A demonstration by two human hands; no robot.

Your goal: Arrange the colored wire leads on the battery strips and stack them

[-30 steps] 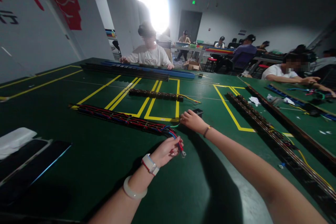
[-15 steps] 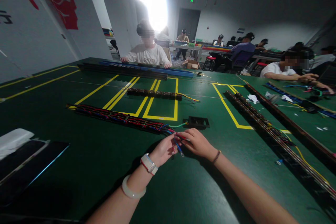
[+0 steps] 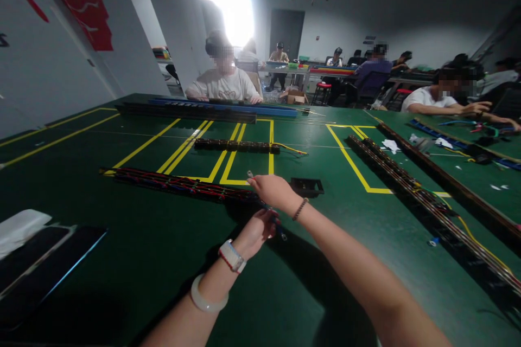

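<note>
Red wire [image 3: 254, 178] mostly behind right hand [image 3: 275, 193]

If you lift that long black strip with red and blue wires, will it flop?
The long black strip with red and blue wires looks fairly stiff, since it lies straight. The blue wire poking from the left hand would probably bend, being thin.

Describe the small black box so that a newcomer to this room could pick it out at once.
On the green table, find the camera wearer's right hand. Just beyond its wrist lies the small black box. It is short and blocky, while the wired strips on either side are long and narrow.
</note>
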